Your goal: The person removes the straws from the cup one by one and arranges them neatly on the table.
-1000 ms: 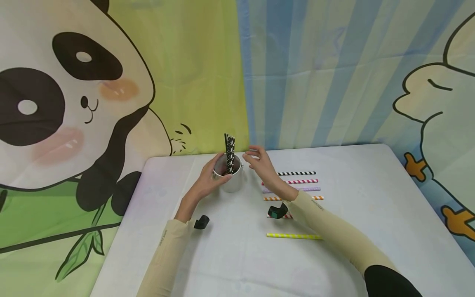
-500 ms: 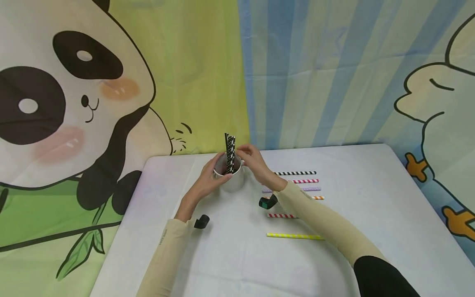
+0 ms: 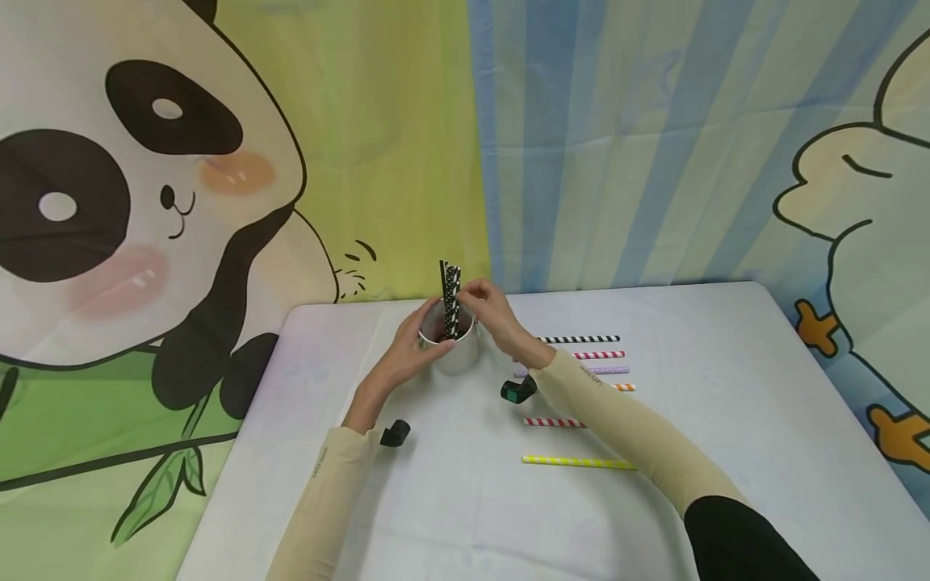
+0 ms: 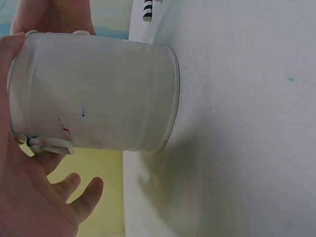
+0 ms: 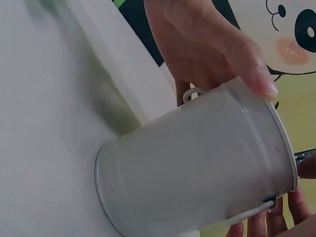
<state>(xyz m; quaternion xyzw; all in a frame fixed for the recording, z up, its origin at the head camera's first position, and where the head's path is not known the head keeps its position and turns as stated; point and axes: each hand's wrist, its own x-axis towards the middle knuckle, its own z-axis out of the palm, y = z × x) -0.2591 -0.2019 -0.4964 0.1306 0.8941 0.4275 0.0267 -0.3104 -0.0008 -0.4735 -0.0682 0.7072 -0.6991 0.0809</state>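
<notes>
A small white metal bucket (image 3: 458, 359) with wire handle lugs stands on the table. Several black-and-white patterned paper straws (image 3: 451, 300) rise upright out of it. My left hand (image 3: 407, 351) grips its rim from the left, thumb in front and fingers behind. On the opposite side, my right hand (image 3: 492, 313) holds the rim beside the straws. In the right wrist view, its thumb (image 5: 308, 168) reaches over the rim near the straws, while its other fingers (image 5: 276, 217) lie outside the bucket, partly hidden by it.
Right of the bucket, straws lie in rows: black-striped (image 3: 581, 339), pink-striped (image 3: 599, 355), lilac (image 3: 609, 370), orange-striped (image 3: 623, 387), red-striped (image 3: 552, 422) and yellow (image 3: 577, 461). My right forearm covers parts of some. A printed curtain (image 3: 617, 161) hangs behind the white table (image 3: 436, 516).
My right hand has moved left from beside the bucket to its rim, close to the straws. The left hand keeps its grip, and the bucket stays in place.
</notes>
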